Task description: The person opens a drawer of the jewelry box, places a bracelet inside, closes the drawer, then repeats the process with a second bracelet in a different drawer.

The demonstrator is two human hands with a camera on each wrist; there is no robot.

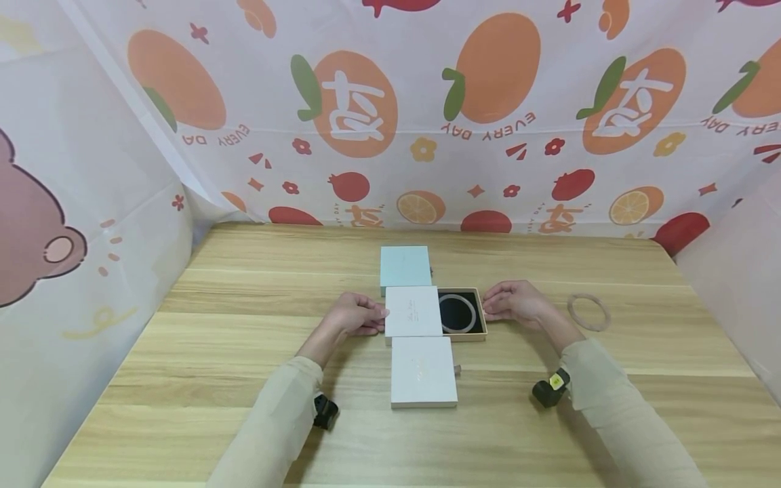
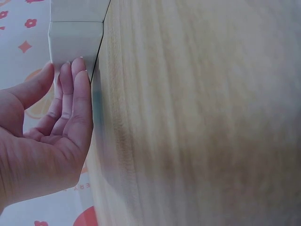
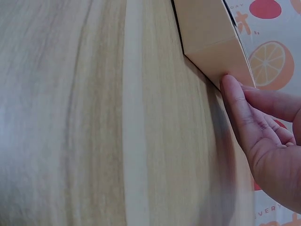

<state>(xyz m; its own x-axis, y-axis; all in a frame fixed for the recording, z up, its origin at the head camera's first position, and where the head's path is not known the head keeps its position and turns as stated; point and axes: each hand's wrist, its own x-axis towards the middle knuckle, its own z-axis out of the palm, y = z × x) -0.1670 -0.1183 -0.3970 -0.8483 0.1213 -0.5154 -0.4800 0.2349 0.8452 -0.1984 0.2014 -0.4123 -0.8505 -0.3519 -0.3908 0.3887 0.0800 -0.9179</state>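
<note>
A white flat box (image 1: pixel 412 311) lies in the middle of a row, its black-lined drawer (image 1: pixel 462 336) slid out to the right. Inside the drawer rests a pale ring-shaped bangle (image 1: pixel 445 299). My left hand (image 1: pixel 361 314) touches the box's left end, fingertips against the end face (image 2: pixel 70 42) and thumb near its top edge. At the drawer's right end, my right hand (image 1: pixel 515 302) has its fingertips against the outer wall (image 3: pixel 230 61); whether a pull tab is between them is hidden. A second bangle (image 1: pixel 588 312) lies on the table, right of that hand.
Behind the middle box is a light blue box (image 1: pixel 405 266), and in front of it another white box (image 1: pixel 424 373) with a small tab on its right side. The wooden table (image 1: pixel 244 352) meets a fruit-printed cloth (image 1: pixel 421 163) at the back.
</note>
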